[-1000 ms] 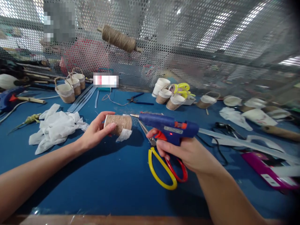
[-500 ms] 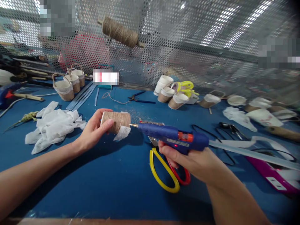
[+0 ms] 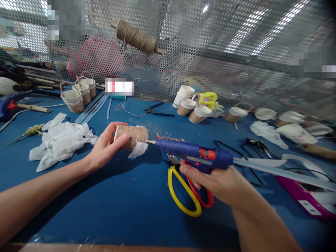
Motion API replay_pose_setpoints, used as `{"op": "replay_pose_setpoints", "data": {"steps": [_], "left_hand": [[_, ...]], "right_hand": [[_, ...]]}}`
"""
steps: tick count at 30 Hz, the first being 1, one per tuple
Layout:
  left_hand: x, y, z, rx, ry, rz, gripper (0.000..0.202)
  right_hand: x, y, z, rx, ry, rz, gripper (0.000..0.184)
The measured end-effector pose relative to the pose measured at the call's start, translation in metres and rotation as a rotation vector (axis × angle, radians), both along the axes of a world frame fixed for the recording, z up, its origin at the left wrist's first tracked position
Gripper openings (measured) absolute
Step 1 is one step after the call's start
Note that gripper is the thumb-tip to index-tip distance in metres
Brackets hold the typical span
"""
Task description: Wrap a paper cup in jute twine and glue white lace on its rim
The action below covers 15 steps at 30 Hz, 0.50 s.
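My left hand (image 3: 105, 148) grips a small cup wrapped in brown twine (image 3: 132, 135), held on its side above the blue table, with a scrap of white fabric (image 3: 138, 149) hanging from its rim. My right hand (image 3: 214, 180) is closed round the grip of a blue hot glue gun (image 3: 194, 153). The gun's metal nozzle points left and sits right at the cup's rim beside the fabric. A clear glue stick (image 3: 275, 166) juts from the gun's back.
Yellow-and-red scissors (image 3: 187, 196) lie on the blue table (image 3: 118, 203) under the gun. White fabric pieces (image 3: 60, 140) lie left. Finished twine cups (image 3: 76, 96) stand back left, more cups (image 3: 195, 108) at centre back. A twine spool (image 3: 136, 36) hangs on the mesh screen.
The glue gun dropped and its nozzle came to the cup's rim. My left hand lifted the cup slightly. Little has moved in the last half second.
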<state>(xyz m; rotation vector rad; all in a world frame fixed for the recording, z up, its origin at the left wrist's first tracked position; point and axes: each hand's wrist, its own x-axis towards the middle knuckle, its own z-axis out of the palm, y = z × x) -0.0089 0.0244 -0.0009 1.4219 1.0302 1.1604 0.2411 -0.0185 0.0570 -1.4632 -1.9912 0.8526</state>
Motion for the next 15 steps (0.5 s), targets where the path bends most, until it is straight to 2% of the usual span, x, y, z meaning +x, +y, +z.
{"op": "replay_pose_setpoints", "data": {"steps": [8,15], "left_hand": [[0.0007,-0.0015,0.0017,0.001,0.004,-0.012,0.039],[0.0016,-0.0026,0.0022,-0.007,-0.028,-0.028,0.04]], "right_hand": [[0.0053,-0.0012,-0.0046,-0.043,0.011,0.027,0.041],[0.0053,0.0026,-0.0014,-0.116,0.038,0.09,0.038]]}}
